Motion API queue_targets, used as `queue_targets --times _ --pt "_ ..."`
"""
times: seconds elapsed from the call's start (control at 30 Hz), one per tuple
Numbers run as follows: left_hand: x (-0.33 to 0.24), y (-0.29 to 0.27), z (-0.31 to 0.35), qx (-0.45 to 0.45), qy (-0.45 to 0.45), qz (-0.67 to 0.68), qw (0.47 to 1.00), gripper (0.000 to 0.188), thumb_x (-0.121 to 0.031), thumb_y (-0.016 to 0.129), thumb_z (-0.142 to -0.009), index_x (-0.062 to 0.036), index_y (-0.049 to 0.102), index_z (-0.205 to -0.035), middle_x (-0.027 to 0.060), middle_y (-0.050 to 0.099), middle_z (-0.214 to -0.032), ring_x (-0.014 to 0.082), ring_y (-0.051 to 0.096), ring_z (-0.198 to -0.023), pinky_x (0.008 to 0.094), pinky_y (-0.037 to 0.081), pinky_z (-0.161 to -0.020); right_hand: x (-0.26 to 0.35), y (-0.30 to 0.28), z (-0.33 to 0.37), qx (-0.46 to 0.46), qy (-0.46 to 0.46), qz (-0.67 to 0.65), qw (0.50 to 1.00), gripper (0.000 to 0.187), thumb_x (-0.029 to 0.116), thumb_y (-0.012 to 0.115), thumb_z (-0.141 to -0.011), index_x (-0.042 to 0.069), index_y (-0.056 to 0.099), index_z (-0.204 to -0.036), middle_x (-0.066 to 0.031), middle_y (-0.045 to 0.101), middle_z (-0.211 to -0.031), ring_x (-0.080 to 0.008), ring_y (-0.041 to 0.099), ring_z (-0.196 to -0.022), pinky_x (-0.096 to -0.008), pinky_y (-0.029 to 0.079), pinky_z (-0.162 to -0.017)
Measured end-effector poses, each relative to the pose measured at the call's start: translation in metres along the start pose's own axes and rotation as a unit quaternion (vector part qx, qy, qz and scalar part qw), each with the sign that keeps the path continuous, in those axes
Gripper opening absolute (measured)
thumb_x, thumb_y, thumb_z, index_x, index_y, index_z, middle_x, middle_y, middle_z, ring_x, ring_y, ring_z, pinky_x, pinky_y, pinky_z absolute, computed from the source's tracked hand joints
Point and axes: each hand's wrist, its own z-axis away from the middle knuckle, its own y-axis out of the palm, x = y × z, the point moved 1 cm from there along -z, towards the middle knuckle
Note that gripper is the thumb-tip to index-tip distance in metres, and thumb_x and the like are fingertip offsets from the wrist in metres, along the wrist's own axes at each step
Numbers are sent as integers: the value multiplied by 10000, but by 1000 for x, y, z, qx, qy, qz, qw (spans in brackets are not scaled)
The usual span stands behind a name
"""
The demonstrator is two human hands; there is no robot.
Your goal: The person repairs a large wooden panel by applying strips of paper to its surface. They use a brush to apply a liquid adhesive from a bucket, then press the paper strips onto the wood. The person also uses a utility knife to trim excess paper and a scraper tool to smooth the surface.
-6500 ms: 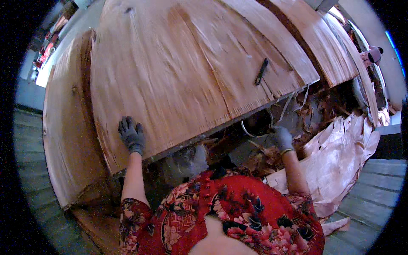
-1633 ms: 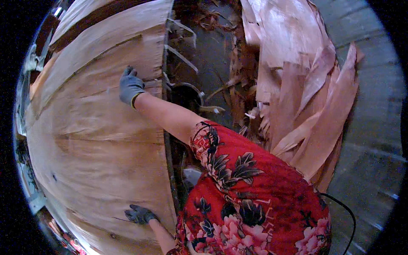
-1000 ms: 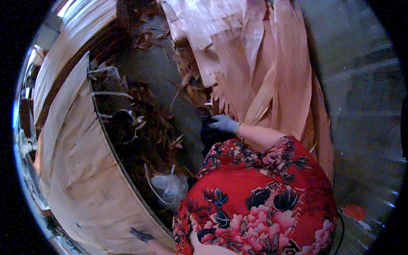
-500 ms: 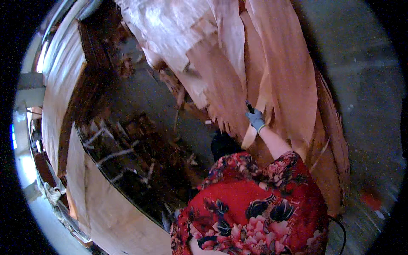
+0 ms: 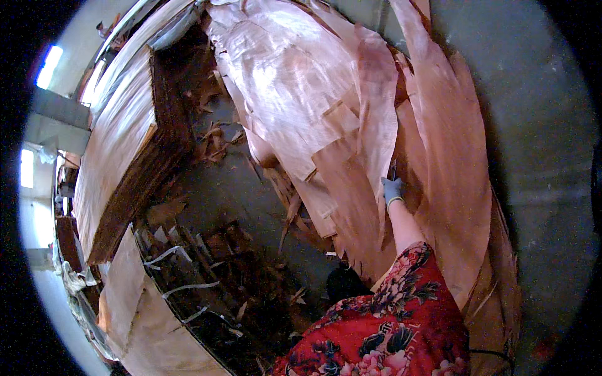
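My right hand (image 5: 392, 189), in a grey-blue glove, reaches forward over a heap of wood veneer sheets. Its fingers are closed round a slim, dark, knife-like tool (image 5: 394, 169) that points away from me; its exact kind is too small to make out. The tool's tip is by the edge of a pale, long veneer sheet (image 5: 378, 94). To the right of the hand lies a browner veneer strip (image 5: 454, 144), running lengthwise. A torn, ragged-ended veneer piece (image 5: 351, 194) lies to the left. My left hand is out of view.
At the left stands a thick stack of veneer (image 5: 119, 156), with another pale stack (image 5: 157, 332) nearer. Between them and the heap, broken scraps and whitish strips (image 5: 188, 288) litter the dark floor (image 5: 219, 194). Grey floor (image 5: 539, 156) runs along the right. A dark cable (image 5: 495, 354) lies low right.
My right arm is stretched farther forward, and the tool is now at the pale sheet's edge. The view has shifted, so the heap sits lower and farther right. The floral shirt fills less of it.
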Motion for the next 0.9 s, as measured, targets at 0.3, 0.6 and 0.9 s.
queue_targets --times 0.3,0.6,0.9 --pt "-7 1 12 -11 23 40 999 637 -258 625 -736 -46 432 -1304 216 402 -1321 422 378 -1206 475 420 -905 100 -57 117 243 -240 -66 938 196 202 662 -773 18 625 -830 -58 628 -729 -121 575 -660 -286 472 -616" --pt "-23 1 -12 -39 -101 130 986 788 -345 718 -665 -119 392 -1346 122 344 -1395 401 248 -1309 483 286 -1034 262 -142 357 699 -403 25 590 163 102 674 -780 -6 615 -887 6 569 -707 -58 491 -666 -237 446 -597" --pt "-31 -11 -49 -270 -73 353 893 636 -392 475 -891 -67 269 -1398 107 292 -1435 216 258 -1312 455 258 -1057 264 -127 469 736 -301 91 600 111 70 662 -759 78 558 -719 24 525 -626 -58 457 -520 -216 363 -465"
